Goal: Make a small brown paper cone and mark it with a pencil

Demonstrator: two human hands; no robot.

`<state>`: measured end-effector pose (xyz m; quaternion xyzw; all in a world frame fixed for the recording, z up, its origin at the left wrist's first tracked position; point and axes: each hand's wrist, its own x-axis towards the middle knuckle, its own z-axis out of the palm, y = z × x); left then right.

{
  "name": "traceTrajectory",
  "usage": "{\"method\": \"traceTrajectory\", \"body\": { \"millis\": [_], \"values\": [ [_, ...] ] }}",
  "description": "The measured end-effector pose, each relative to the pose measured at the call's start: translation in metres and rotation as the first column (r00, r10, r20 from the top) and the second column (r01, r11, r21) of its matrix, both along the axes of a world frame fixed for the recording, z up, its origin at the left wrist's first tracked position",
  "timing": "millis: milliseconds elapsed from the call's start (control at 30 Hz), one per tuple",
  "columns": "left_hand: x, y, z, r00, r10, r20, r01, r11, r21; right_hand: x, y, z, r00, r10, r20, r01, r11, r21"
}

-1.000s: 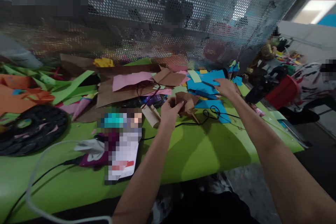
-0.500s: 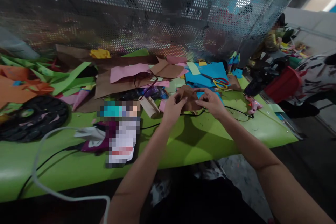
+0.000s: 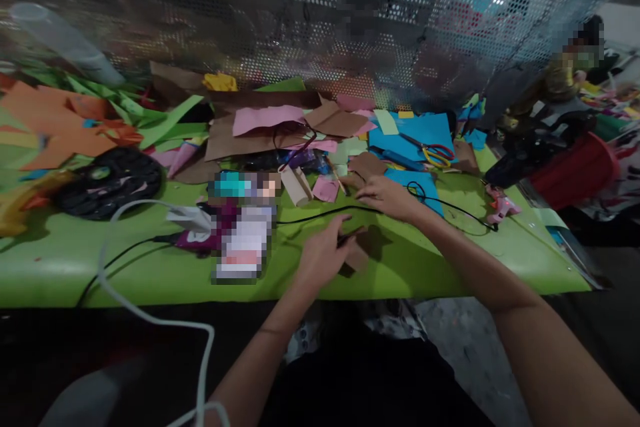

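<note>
Over green table (image 3: 415, 270), we find left hand (image 3: 324, 252) pinching brown paper (image 3: 357, 255); right hand (image 3: 384, 197), fingers loosely spread, near stick (image 3: 338, 178); likely pickup, needing pinch.

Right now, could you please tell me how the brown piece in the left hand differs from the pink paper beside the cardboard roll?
The left hand holds the brown piece, while the pink paper lies on the green table. The brown piece is nearer the front edge; the pink paper is farther back.
</note>
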<state>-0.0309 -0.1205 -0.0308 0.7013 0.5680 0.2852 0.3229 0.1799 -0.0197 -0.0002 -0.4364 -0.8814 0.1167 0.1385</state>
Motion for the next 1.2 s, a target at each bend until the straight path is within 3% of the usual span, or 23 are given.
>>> {"method": "traceTrajectory", "body": {
  "millis": [67,133,200,300,400,533,700,867,1200],
  "values": [
    [0.0,0.0,-0.002,0.98,0.054,0.19,-0.053,0.999,-0.01,-0.006,0.009,-0.003,0.991,-0.05,0.121,0.046,0.998,0.041],
    [0.0,0.001,-0.004,0.902,0.112,0.416,-0.092,0.993,-0.068,-0.005,0.01,0.0,0.987,-0.131,0.097,0.122,0.988,0.092],
    [-0.001,0.003,-0.008,0.796,0.183,0.577,-0.122,0.982,-0.143,0.0,0.001,0.008,0.991,-0.125,-0.057,0.13,0.987,0.095],
    [0.001,0.006,-0.011,0.694,0.251,0.675,-0.175,0.968,-0.179,0.004,-0.031,0.021,0.943,-0.023,-0.331,0.023,1.0,-0.003],
    [0.007,0.004,-0.011,0.659,0.271,0.702,-0.212,0.962,-0.172,0.001,-0.065,0.025,0.897,0.084,-0.434,-0.106,0.994,-0.027],
    [0.018,-0.003,-0.006,0.677,0.257,0.69,-0.188,0.966,-0.176,-0.003,-0.087,0.011,0.875,0.044,-0.481,-0.072,0.997,-0.04],
    [0.025,-0.017,0.0,0.656,0.229,0.719,-0.107,0.971,-0.212,0.002,-0.088,-0.007,0.777,-0.106,-0.621,0.009,0.987,-0.157],
    [0.029,-0.023,0.003,0.601,0.213,0.77,-0.065,0.974,-0.219,0.003,-0.091,-0.009,0.71,-0.165,-0.685,0.022,0.977,-0.212],
    [0.033,-0.02,-0.002,0.624,0.255,0.738,-0.098,0.963,-0.249,0.002,-0.096,-0.003,0.724,-0.181,-0.666,0.062,0.978,-0.199]
  ]
}}
